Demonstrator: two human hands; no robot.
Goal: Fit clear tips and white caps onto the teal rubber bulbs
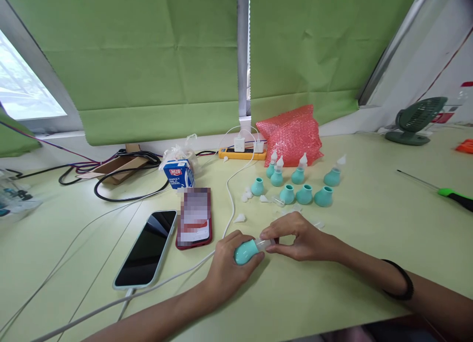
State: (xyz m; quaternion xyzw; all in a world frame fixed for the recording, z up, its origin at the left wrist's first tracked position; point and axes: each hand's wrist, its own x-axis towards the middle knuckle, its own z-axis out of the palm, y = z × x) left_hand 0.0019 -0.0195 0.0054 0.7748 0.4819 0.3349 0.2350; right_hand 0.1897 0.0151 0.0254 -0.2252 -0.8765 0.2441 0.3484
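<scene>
My left hand [227,268] is closed round a teal rubber bulb [245,252] low on the pale green table [369,233]. My right hand [295,238] pinches the clear plastic tip [266,243] at the bulb's end. Both hands meet just in front of me. Behind them stand several more teal bulbs [303,194], some with white tips [302,160] fitted, some without. Loose white tips [240,218] and clear pieces lie scattered between the bulbs and my hands.
Two phones [148,248] [194,216] lie to the left with white cables. A small milk carton [179,174], a power strip [242,153], a pink bubble-wrap bag [291,135], black cables, a green fan [416,120] and a screwdriver [443,191] stand around.
</scene>
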